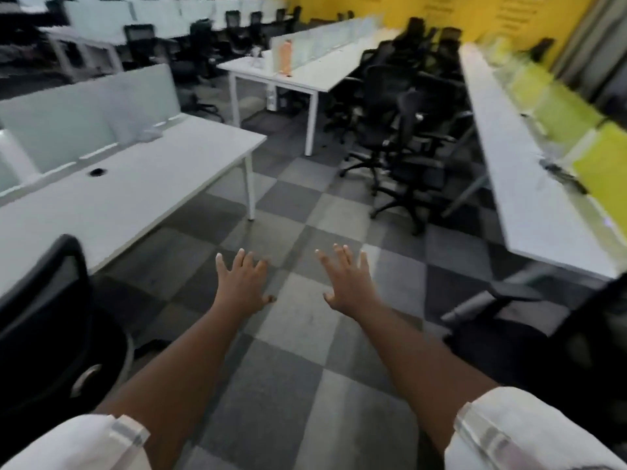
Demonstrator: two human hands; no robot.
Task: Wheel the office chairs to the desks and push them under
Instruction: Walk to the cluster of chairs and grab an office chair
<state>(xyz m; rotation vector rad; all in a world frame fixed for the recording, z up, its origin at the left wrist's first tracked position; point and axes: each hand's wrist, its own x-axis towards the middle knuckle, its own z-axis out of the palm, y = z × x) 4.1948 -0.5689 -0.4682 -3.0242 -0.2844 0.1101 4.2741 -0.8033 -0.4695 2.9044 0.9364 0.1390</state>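
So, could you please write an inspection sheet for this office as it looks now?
Surface: checkered grey carpet; near white desk bare except a black grommet.
Job's things: cluster of black office chairs stands in the aisle, not pushed under; one chair back beside the left desk.
Clutter: orange bottle on the far desk.
Grippers: left hand and right hand open, spread, holding nothing.
Cables: nothing seen.
Surroundings: yellow wall, frosted desk dividers.
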